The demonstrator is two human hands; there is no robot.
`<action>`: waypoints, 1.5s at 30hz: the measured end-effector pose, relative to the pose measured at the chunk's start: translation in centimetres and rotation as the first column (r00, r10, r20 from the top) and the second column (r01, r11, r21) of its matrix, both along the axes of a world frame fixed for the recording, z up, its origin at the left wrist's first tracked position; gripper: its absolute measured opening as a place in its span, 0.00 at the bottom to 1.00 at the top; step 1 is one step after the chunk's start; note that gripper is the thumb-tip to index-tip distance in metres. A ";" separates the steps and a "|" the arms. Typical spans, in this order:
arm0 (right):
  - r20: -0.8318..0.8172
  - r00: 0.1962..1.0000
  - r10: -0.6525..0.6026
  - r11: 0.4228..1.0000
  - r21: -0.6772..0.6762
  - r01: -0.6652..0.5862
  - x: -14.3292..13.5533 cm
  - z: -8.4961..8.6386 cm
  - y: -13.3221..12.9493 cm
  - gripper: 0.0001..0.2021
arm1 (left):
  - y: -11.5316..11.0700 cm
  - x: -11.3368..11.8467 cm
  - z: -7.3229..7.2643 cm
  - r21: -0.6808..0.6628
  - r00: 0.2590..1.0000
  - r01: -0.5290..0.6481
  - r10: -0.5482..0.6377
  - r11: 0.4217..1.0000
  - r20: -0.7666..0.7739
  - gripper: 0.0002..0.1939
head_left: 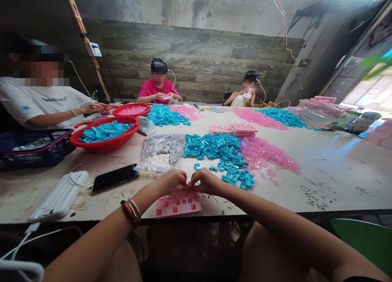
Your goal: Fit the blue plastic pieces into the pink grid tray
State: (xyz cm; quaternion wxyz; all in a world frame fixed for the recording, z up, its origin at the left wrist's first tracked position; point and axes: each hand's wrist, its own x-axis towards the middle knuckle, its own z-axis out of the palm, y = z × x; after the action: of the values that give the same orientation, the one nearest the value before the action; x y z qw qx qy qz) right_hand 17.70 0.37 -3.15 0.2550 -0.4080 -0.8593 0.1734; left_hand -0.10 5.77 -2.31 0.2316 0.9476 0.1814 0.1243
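My left hand (174, 180) and my right hand (204, 180) meet fingertip to fingertip above a pink plastic plate (179, 206) with square holes, at the table's near edge. Both are closed in a pinch. Whatever lies between the fingers is too small or hidden to name. Just beyond them is a heap of blue plastic pieces (211, 145), with a few loose blue pieces (239, 177) nearer my right hand. Small clear pink pieces (266, 155) spread to the right of that heap. A clear plastic bag (162, 149) of small parts lies beyond my left hand.
On the left are a black phone (115, 178), a white power bank (61, 195) with cables, a red basin (105, 141) of blue pieces and a dark blue basket (33, 149). Stacked pink plates (234, 129) stand behind the blue heap. Several people sit around the table.
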 end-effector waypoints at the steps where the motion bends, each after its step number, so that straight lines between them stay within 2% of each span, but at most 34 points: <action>1: -0.011 1.000 0.002 1.000 0.017 -0.002 0.1 0.0 0.0 0.08 | 0.1 -0.3 0.3 -0.028 1.000 0.007 -0.006 1.000 0.011 0.06; 4: -0.053 0.998 0.044 0.996 0.082 -0.039 0.5 0.2 -0.2 0.06 | 1.0 -2.0 1.5 -0.111 0.999 -0.003 0.009 0.994 0.052 0.07; 6: -0.089 0.995 0.045 0.995 0.093 -0.036 0.9 0.5 -0.3 0.07 | 1.8 -3.3 2.1 -0.134 0.991 -0.106 0.116 0.985 0.071 0.09; 9: -0.111 0.990 -0.088 0.994 0.048 0.094 1.3 0.8 -0.4 0.10 | 2.4 -4.3 2.1 -0.162 0.963 -0.262 0.269 0.951 0.022 0.11; 11: -0.069 0.987 -0.148 0.989 0.002 0.149 1.3 0.8 -0.5 0.13 | 2.2 -4.1 1.7 -0.161 0.966 -0.259 0.257 0.953 -0.033 0.14; 13: -0.006 0.988 -0.153 0.988 -0.020 0.152 1.0 0.6 -0.5 0.15 | 1.6 -3.4 1.2 -0.108 0.978 -0.199 0.190 0.974 -0.087 0.16; 15: 0.051 0.987 -0.150 0.988 -0.013 0.151 0.5 0.4 -0.4 0.16 | 0.9 -2.6 0.9 -0.013 0.977 -0.149 0.145 0.989 -0.155 0.11; 19: 0.105 0.979 -0.172 0.985 -0.013 0.174 -0.2 0.1 -0.4 0.18 | -0.1 -1.7 1.3 0.186 0.952 -0.140 0.184 0.973 -0.245 0.07; 22: 0.067 0.976 -0.208 0.972 -0.098 0.214 -0.1 0.3 -0.4 0.20 | -0.4 -1.6 2.0 0.266 0.953 -0.133 0.197 0.955 -0.230 0.06; 25: -0.016 0.966 -0.258 0.929 -0.278 0.244 0.4 0.6 -0.3 0.23 | -0.8 -1.7 2.4 0.266 0.970 -0.125 0.174 0.956 -0.169 0.06; 27: -0.112 0.965 -0.238 0.879 -0.447 0.165 0.6 0.8 -0.2 0.23 | -1.1 -1.7 2.5 0.226 0.977 -0.134 0.167 0.965 -0.131 0.07; 29: -0.246 0.947 -0.209 0.792 -0.610 0.016 0.6 1.0 -0.3 0.19 | -1.2 -1.6 2.5 0.174 0.985 -0.127 0.145 0.977 -0.093 0.07; 31: -0.353 0.907 -0.232 0.693 -0.714 -0.101 0.4 1.3 -0.5 0.17 | -1.2 -1.5 2.5 0.128 0.993 -0.099 0.107 0.987 -0.051 0.07; 34: -0.377 0.874 -0.308 0.596 -0.792 -0.132 0.1 1.8 -0.8 0.17 | -0.9 -1.4 2.3 0.068 0.996 -0.086 0.086 0.994 0.002 0.09; 38: -0.353 0.876 -0.329 0.559 -0.820 -0.121 -0.3 2.0 -0.8 0.16 | -0.4 -1.3 2.0 -0.031 0.990 -0.138 0.138 0.990 -0.027 0.16; 41: -0.308 0.890 -0.336 0.553 -0.830 -0.079 -0.4 1.5 -0.5 0.15 | -0.3 -1.2 2.0 -0.127 0.988 -0.098 0.082 0.987 -0.127 0.27; 43: -0.261 0.894 -0.365 0.545 -0.838 -0.022 -0.5 1.1 -0.2 0.14 | -0.4 -1.0 2.0 -0.137 0.983 -0.084 0.060 0.987 -0.171 0.31; 45: -0.233 0.890 -0.391 0.544 -0.839 0.019 -0.7 0.8 -0.1 0.14 | -0.5 -0.7 2.2 -0.100 0.978 -0.101 0.080 0.990 -0.191 0.30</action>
State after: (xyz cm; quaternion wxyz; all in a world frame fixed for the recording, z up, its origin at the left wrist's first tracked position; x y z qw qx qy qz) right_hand 17.03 0.23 -2.31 0.2232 -0.5350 -0.5547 0.5969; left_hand -0.82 5.23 -0.07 0.2590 0.9318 0.2518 0.0351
